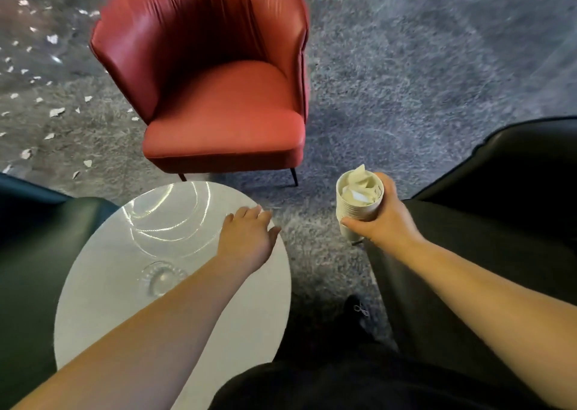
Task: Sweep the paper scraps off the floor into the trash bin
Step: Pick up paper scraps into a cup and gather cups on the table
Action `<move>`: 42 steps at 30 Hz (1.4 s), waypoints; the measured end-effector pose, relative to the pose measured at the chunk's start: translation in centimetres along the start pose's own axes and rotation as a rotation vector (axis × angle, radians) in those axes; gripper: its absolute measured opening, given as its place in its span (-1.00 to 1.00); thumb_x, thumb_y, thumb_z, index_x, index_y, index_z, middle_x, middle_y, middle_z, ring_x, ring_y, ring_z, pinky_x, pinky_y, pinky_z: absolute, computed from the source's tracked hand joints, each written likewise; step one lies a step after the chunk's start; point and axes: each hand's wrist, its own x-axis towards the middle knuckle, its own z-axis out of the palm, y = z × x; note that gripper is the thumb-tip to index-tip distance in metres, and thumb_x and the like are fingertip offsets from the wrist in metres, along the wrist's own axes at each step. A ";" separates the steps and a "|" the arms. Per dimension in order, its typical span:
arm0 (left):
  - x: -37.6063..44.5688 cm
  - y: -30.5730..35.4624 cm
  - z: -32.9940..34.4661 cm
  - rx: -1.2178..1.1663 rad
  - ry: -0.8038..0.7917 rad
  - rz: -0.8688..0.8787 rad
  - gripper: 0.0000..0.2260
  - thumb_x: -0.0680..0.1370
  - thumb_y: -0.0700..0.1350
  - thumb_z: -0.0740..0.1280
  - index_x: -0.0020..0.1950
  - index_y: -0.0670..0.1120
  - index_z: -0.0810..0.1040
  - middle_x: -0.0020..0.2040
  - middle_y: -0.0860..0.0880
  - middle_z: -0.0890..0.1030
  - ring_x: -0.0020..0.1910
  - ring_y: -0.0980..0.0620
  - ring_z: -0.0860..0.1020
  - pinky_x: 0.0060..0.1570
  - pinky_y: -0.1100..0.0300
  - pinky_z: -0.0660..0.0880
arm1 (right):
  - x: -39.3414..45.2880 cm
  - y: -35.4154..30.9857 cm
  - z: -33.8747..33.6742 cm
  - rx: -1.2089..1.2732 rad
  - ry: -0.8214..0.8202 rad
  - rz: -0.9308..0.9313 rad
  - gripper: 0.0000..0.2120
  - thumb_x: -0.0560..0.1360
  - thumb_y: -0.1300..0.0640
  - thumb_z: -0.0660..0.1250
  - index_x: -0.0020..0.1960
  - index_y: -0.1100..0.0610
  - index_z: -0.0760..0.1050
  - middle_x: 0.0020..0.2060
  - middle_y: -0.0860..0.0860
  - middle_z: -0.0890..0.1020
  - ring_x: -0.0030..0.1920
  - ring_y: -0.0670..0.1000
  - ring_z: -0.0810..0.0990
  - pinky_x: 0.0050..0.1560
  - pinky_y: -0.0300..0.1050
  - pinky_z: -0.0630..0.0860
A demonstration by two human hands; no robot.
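Several white paper scraps (56, 112) lie scattered over the grey carpet at the left, beside the red chair. My right hand (382, 214) grips a stack of white paper cups (359, 205) with crumpled paper stuffed in the top, held above the carpet. My left hand (249, 234) reaches over the far right edge of the round white table (131, 309), fingers relaxed and holding nothing. No trash bin or broom is in view.
A red armchair (218, 97) stands straight ahead. A dark green seat (28, 269) sits at the left, a black seat (515, 206) at the right. A clear glass dish (160, 278) rests on the table. My dark shoe (356, 311) shows below.
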 end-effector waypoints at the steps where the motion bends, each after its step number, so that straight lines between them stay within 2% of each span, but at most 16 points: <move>1: 0.8 1.6 -0.5 -0.004 0.010 -0.001 -0.55 0.64 0.18 0.04 0.47 0.04 0.33 0.50 -0.03 0.34 0.46 -0.07 0.26 0.37 -0.04 0.23 | 1.2 0.1 -1.6 -0.009 -0.004 -0.014 -0.23 0.14 -0.11 0.55 0.17 -0.48 0.18 0.04 -0.49 0.46 0.03 -0.45 0.47 -0.16 -0.37 0.40; 3: 2.5 4.3 -1.5 -0.010 0.019 -0.008 -0.54 0.64 0.19 0.05 0.48 0.04 0.33 0.51 -0.03 0.32 0.48 -0.07 0.25 0.37 -0.03 0.23 | 3.3 0.2 -4.7 -0.025 -0.012 -0.028 -0.23 0.15 -0.11 0.55 0.16 -0.47 0.17 0.04 -0.49 0.46 0.03 -0.45 0.47 -0.15 -0.36 0.40; 7: 5.5 7.6 -3.0 -0.012 0.005 -0.008 -0.54 0.64 0.18 0.05 0.50 0.05 0.30 0.53 -0.03 0.28 0.51 -0.09 0.19 0.40 -0.04 0.17 | 6.3 0.6 -8.5 -0.012 -0.015 -0.036 -0.23 0.19 -0.03 0.57 0.14 -0.49 0.16 0.03 -0.48 0.47 0.03 -0.45 0.47 -0.17 -0.48 0.44; 11: 8.7 8.9 -4.4 0.018 0.010 0.014 -0.55 0.64 0.16 0.06 0.49 0.03 0.32 0.53 -0.04 0.29 0.50 -0.09 0.20 0.40 -0.06 0.19 | 8.6 1.6 -10.4 0.019 -0.001 -0.001 -0.24 0.22 0.02 0.59 0.12 -0.47 0.18 0.01 -0.38 0.53 0.02 -0.40 0.51 -0.07 -0.33 0.43; 19: 16.9 10.0 -6.4 0.043 0.032 0.078 -0.56 0.63 0.16 0.08 0.46 0.02 0.34 0.49 -0.03 0.33 0.47 -0.07 0.23 0.36 -0.05 0.20 | 15.1 1.4 -12.0 0.022 0.016 0.043 -0.23 0.23 0.03 0.59 0.09 -0.52 0.15 -0.02 -0.39 0.52 -0.01 -0.45 0.48 -0.26 -0.47 0.40; 24: 25.2 9.6 -8.3 0.054 -0.010 0.131 -0.56 0.64 0.14 0.08 0.48 0.02 0.28 0.51 -0.02 0.28 0.49 -0.08 0.17 0.40 -0.08 0.14 | 22.3 0.5 -11.6 0.050 0.058 0.042 -0.24 0.19 -0.01 0.58 0.12 -0.49 0.18 0.00 -0.45 0.50 0.00 -0.41 0.50 -0.27 -0.45 0.45; 28: 33.3 8.8 -10.9 0.093 -0.024 0.213 -0.57 0.63 0.12 0.07 0.47 0.03 0.25 0.53 -0.02 0.24 0.50 -0.08 0.16 0.41 -0.09 0.14 | 29.4 -0.6 -11.2 0.062 0.111 0.070 -0.27 0.15 -0.08 0.55 0.12 -0.47 0.21 0.01 -0.41 0.51 -0.01 -0.39 0.51 -0.32 -0.40 0.49; 30: 37.7 8.2 -12.7 0.112 -0.008 0.265 -0.56 0.63 0.13 0.08 0.48 0.03 0.26 0.52 -0.01 0.26 0.48 -0.06 0.18 0.40 -0.06 0.16 | 33.3 -1.3 -11.3 0.063 0.129 0.092 -0.25 0.16 -0.06 0.57 0.13 -0.47 0.20 0.02 -0.40 0.51 0.00 -0.37 0.52 -0.25 -0.37 0.48; 33: 43.3 7.5 -15.4 0.132 0.015 0.350 -0.55 0.62 0.14 0.10 0.48 0.03 0.28 0.50 0.00 0.29 0.46 -0.05 0.20 0.37 -0.04 0.16 | 38.8 -2.8 -11.5 0.058 0.160 0.114 -0.23 0.16 -0.06 0.58 0.12 -0.51 0.17 0.00 -0.46 0.49 -0.01 -0.45 0.48 -0.27 -0.42 0.43; 37: 50.3 7.1 -18.5 0.160 0.017 0.425 -0.54 0.63 0.14 0.09 0.50 0.02 0.24 0.51 -0.02 0.26 0.48 -0.07 0.17 0.39 -0.07 0.12 | 45.8 -4.5 -12.3 0.063 0.216 0.141 -0.23 0.14 -0.09 0.57 0.10 -0.53 0.15 -0.04 -0.51 0.49 -0.04 -0.50 0.46 -0.33 -0.57 0.40; 42: 58.6 7.7 -21.5 0.138 0.022 0.421 -0.53 0.63 0.15 0.08 0.51 0.03 0.24 0.53 -0.02 0.24 0.49 -0.06 0.14 0.42 -0.06 0.07 | 54.1 -4.9 -14.1 0.037 0.246 0.174 -0.21 0.14 -0.07 0.59 0.08 -0.54 0.13 -0.07 -0.52 0.50 -0.08 -0.50 0.47 -0.35 -0.49 0.40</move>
